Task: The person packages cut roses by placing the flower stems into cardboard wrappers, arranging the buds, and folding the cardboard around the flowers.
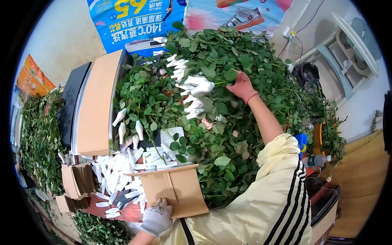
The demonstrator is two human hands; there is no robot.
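Note:
My right hand (243, 86), in a pink glove, is closed around leafy rose stems over the heap. The roses (200, 85) at its left have their buds wrapped in white sleeves and pointing left. Leaves hide part of my fingers and the stems. In a white glove, my left hand (157, 216) grips the lower left edge of a folded piece of brown cardboard (173, 190), with fingers on its upper face and the thumb hidden. Just beyond the cardboard's top edge, a single leafy stem (159, 147) lies across white strips.
White paper-like sleeves (118, 175) are scattered left of the cardboard. Behind them stand tall cardboard sheets (96, 106) and smaller stacked pieces (77, 179). More sleeved buds (122, 126) lie nearby. At right are a plastic bottle (316, 160) and a pale chair (343, 61).

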